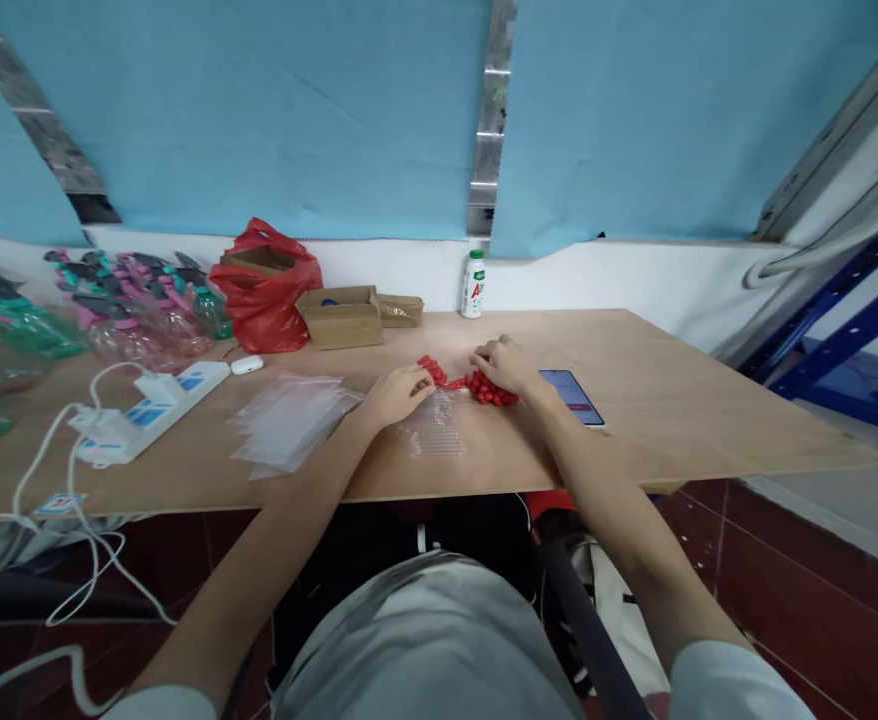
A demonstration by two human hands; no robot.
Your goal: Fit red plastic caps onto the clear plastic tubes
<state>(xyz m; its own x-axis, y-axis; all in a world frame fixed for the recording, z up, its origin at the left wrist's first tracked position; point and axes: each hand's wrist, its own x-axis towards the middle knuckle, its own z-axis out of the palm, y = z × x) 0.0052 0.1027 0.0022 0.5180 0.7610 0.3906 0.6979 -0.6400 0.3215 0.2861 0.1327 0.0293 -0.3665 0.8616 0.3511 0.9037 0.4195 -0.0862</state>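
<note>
"How are the hands?"
"The left hand is half curled at the smaller red cluster; the right hand bends over the red pile. I can't tell whether either grips anything."
"Where's the pile?"
"On the table, left of the phone."
"Any risk?"
"A careless right-hand sweep could scatter pieces against the phone; a dragging left wrist might skew the clear sticks."

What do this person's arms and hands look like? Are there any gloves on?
No gloves: the left hand and right hand are bare. The forearms are bare too, with no watch showing. Short, pale sleeves end above them. Rings would be too small to tell.
</note>
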